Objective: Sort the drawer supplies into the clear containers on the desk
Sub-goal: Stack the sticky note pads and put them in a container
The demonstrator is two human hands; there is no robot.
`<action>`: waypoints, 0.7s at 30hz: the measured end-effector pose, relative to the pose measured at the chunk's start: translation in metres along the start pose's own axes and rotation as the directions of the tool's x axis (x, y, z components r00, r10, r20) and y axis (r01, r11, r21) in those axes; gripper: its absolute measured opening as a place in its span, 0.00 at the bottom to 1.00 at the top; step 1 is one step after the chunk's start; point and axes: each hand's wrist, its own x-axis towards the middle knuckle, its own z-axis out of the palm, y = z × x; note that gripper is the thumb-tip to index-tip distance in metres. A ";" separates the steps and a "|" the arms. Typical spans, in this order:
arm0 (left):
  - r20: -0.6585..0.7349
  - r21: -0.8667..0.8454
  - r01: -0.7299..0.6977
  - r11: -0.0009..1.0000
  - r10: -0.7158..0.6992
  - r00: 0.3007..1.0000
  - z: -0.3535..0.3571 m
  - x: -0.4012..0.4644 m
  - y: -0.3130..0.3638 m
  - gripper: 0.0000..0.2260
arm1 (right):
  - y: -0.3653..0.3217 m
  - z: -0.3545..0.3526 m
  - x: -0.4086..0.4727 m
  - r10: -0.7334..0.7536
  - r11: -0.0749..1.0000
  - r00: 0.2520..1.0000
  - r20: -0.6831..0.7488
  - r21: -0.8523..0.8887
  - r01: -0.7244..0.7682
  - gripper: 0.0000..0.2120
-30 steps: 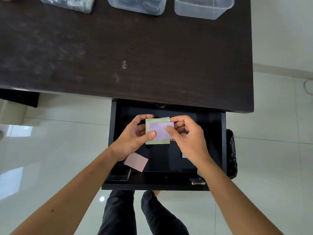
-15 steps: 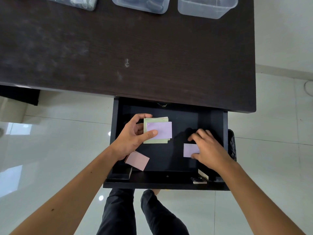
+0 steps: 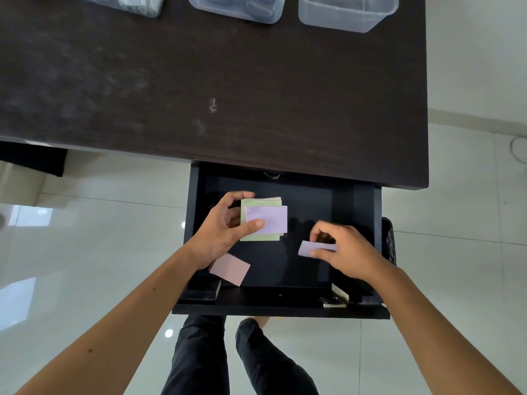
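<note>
Over the open black drawer (image 3: 368,212), my left hand (image 3: 221,232) grips a stack of sticky notes (image 3: 268,222), green below and purple on top, thumb pressed on the purple pad. My right hand (image 3: 346,252) pinches a small purple sticky-note pad (image 3: 309,248), tilted and lifted off the drawer floor at the right. A pink sticky-note pad (image 3: 231,269) lies on the drawer floor under my left wrist. Three clear containers stand at the desk's far edge: left (image 3: 128,2), middle (image 3: 236,8) and right (image 3: 346,12).
The dark wooden desk (image 3: 228,81) spans the top of the view. A small metal object (image 3: 332,302) and a pale block (image 3: 340,292) sit at the drawer's front right corner. A black bin (image 3: 389,240) stands right of the drawer. My legs are below the drawer.
My right hand left the stack held in my left hand, moved right to the small purple pad on the drawer floor and has picked it up. The left hand stayed in place.
</note>
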 end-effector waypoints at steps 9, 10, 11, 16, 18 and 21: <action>0.028 0.024 0.000 1.000 -0.001 1.000 0.000 -0.002 0.003 0.28 | -0.033 -0.026 -0.008 -0.119 0.864 0.990 -0.081 0.482 0.144 0.13; 0.035 0.029 -0.002 1.000 0.001 0.999 0.000 -0.002 0.004 0.29 | -0.038 -0.026 -0.007 -0.133 0.848 0.987 -0.092 0.505 0.161 0.14; 0.045 0.036 -0.005 0.999 0.004 0.999 0.000 -0.003 0.005 0.30 | -0.042 -0.027 -0.006 -0.142 0.833 0.985 -0.101 0.525 0.175 0.14; 0.090 0.039 -0.020 0.999 0.017 0.996 -0.002 -0.004 0.009 0.32 | -0.057 -0.018 0.009 -0.113 0.856 0.978 -0.175 0.483 0.185 0.14; 0.089 0.021 -0.022 1.000 0.020 0.996 -0.001 -0.004 0.011 0.32 | -0.061 -0.011 0.014 -0.092 0.854 0.968 -0.235 0.481 0.198 0.14; 0.077 0.015 -0.034 0.999 0.033 0.996 0.000 -0.005 0.016 0.31 | -0.070 -0.001 0.017 -0.051 0.853 0.948 -0.314 0.479 0.205 0.15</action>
